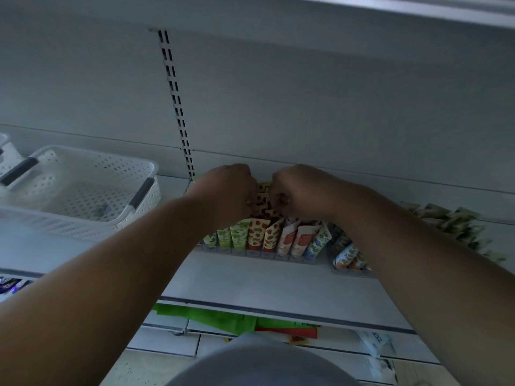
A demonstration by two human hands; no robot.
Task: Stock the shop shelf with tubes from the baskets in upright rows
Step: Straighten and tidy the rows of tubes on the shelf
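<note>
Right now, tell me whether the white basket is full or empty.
Nearly empty: the basket shows its bare perforated floor, with perhaps one greenish item near its front wall.

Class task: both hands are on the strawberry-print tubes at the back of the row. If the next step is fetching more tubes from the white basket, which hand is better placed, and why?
Left. The left hand is nearer the white basket, which sits to its left on the same shelf. The right hand would have to cross over the left arm.

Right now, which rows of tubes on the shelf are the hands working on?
The strawberry-print rows in the middle, cream with red berries. Both the left hand and right hand grip tubes there; the green-print rows left and orange-print rows right are untouched.
</note>
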